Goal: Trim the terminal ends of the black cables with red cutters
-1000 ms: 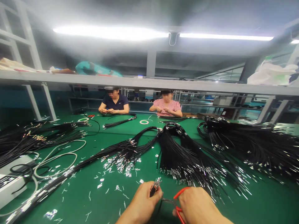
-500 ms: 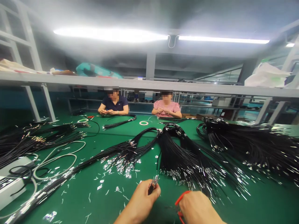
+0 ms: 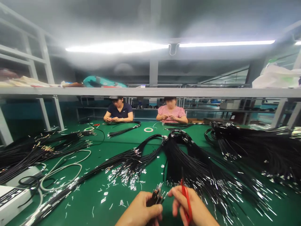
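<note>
1. Where the green desk (image 3: 131, 140) meets the left edge of the view, a white box (image 3: 14, 201) stands with a dark cord lying over it; a pile of black cables (image 3: 30, 157) spreads behind.
2. A pale grey cord (image 3: 80, 172) lies in loops to the right of the box, beside a long cable bundle (image 3: 90, 174) that runs diagonally from the lower left.
3. Small silvery scraps (image 3: 127, 175) are scattered at the middle left; beyond them, a co-worker in a dark shirt (image 3: 121, 111) sits at the far side.
4. The left hand (image 3: 142, 207), front centre, is closed around a bunch of black cables (image 3: 155, 199), whose bare, shiny ends point upward above the thumb.
5. Farther back lie a whitish ring (image 3: 148, 129) and, to its right, a co-worker in pink (image 3: 172, 114) is seated.
6. The right hand (image 3: 198, 207) retains a red-handled tool (image 3: 187, 201), tip directed away; its forefinger extends towards the held ends, contact being impossible to tell.
7. A broad fan of black cables (image 3: 188, 160) lies just beyond the right hand; another heap (image 3: 256, 150) occupies the far right.
</note>
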`<state>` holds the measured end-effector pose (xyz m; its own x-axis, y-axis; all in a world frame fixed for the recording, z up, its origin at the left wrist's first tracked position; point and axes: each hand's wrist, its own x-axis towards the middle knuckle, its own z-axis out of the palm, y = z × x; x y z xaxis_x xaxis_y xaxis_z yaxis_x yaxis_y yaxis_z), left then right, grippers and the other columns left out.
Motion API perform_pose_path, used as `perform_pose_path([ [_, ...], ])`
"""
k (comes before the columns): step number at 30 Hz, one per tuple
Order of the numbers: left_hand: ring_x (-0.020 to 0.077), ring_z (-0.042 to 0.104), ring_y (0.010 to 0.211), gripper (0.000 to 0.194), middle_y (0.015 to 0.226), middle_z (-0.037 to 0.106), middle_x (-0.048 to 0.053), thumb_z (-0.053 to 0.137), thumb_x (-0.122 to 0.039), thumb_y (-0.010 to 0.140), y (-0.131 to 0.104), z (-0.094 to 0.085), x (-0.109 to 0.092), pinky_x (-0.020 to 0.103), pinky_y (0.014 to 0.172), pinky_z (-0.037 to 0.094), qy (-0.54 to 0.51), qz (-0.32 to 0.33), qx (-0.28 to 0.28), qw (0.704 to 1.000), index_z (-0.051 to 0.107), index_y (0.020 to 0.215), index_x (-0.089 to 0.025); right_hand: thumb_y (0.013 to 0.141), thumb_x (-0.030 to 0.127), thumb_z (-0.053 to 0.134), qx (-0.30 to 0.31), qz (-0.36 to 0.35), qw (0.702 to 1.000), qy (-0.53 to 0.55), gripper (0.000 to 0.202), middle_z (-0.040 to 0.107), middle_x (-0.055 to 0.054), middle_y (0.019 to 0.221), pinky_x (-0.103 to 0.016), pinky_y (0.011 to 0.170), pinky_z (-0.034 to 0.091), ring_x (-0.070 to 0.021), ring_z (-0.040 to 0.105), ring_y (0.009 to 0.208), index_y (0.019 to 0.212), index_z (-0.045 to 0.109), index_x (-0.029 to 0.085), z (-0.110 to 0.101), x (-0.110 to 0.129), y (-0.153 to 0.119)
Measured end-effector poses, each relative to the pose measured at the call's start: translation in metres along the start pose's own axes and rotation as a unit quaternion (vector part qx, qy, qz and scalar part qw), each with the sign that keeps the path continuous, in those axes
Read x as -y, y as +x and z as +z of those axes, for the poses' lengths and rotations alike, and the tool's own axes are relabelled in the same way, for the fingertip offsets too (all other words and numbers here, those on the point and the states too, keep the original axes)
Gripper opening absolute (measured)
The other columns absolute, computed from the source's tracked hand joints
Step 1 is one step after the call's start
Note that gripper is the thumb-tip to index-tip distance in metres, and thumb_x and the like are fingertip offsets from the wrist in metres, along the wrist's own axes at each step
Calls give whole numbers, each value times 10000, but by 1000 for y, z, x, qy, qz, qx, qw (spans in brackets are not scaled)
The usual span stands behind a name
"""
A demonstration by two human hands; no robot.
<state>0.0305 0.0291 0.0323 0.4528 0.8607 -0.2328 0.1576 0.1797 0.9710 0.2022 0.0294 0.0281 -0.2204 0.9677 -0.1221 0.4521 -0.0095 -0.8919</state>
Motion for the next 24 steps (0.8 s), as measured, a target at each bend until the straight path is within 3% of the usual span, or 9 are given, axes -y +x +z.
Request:
perform_pose_path([
  [2,70,472,412,154,508,561,-16,542,-244,615,6,-1,6,194,433,321,-6,8,6,1000,566,699,-118,793,522,368,6,-21,989,144,400,612,8,534,-144,263,194,-30,384,249,803,483,139,3,-3,4],
  [4,66,457,403,187,486,559,-20,563,-243,603,13,-1,13,189,428,312,-10,20,9,1000,571,739,-115,756,491,481,-3,-32,977,209,358,620,5,518,-135,268,170,-13,366,248,734,496,134,6,-7,6],
  [7,52,423,362,168,460,543,-30,581,-266,604,19,0,20,176,392,288,-14,25,-2,1000,552,694,-127,754,443,524,2,-43,969,245,322,648,-16,534,-127,274,167,-6,378,257,703,522,125,9,-13,8],
  [12,16,305,283,254,460,498,-51,587,-385,638,21,4,20,170,302,179,-22,26,-25,999,495,617,-148,771,414,537,91,-50,948,300,287,678,-52,604,-121,285,201,-26,475,315,732,524,130,8,-23,4],
  [16,14,300,274,312,445,478,-59,572,-449,660,23,2,23,164,291,169,-20,34,-39,998,454,624,-163,799,413,512,122,-52,941,311,291,674,-53,634,-123,300,222,-24,488,349,697,498,141,0,-27,-1],
  [20,19,339,282,320,471,502,-55,565,-465,680,24,-1,25,156,299,203,-6,40,-49,998,445,671,-168,815,467,451,67,-54,956,279,330,665,-43,657,-130,296,240,-27,483,333,767,505,145,-2,-29,-2],
  [24,23,329,279,333,448,476,-69,610,-464,631,24,5,25,166,298,197,1,47,-54,997,470,650,-163,765,469,523,17,-51,962,269,337,669,-43,618,-121,276,210,-20,459,298,763,522,132,8,-28,1],
])
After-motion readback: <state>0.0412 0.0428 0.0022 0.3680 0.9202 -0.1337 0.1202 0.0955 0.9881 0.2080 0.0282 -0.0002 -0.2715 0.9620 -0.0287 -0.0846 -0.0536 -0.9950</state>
